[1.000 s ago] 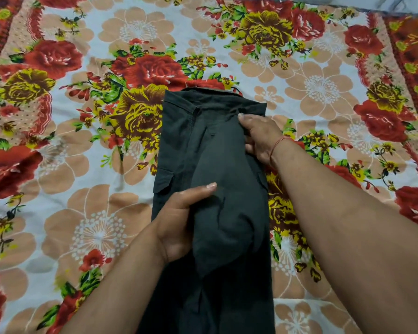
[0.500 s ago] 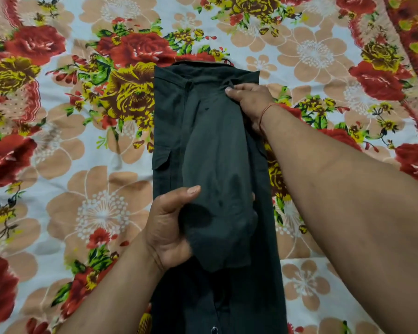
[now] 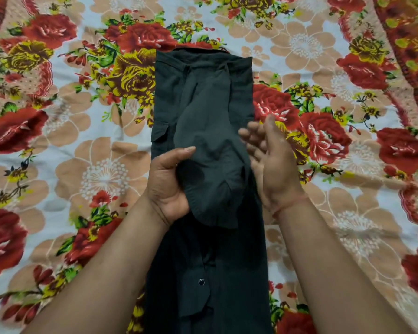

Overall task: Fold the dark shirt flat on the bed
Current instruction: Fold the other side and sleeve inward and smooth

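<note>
A bed spread with a pale cotton sheet (image 3: 101,174) printed in large red roses, yellow blooms, peach flowers and green leaves fills the view to every edge, with a darker red patterned border running down the far right side. On the middle of it lies the dark charcoal button-up shirt (image 3: 203,92), folded into a long narrow strip with its collar (image 3: 203,50) at the far end and its hem running out under the near edge of the view. A flapped chest pocket (image 3: 159,132) shows on its left edge, and a small dark shiny button (image 3: 201,282) sits on the placket lower down. A folded-in sleeve (image 3: 210,165) lies bunched and slightly raised along the strip. The left hand (image 3: 167,184) grasps this sleeve near its cuff end, thumb on top and the other fingers tucked beneath the cloth. The right hand (image 3: 268,160), somewhat blurred, hovers at the shirt's right edge with its fingers (image 3: 249,136) released and loosely spread, holding nothing; a thin red thread (image 3: 290,204) circles its wrist.
</note>
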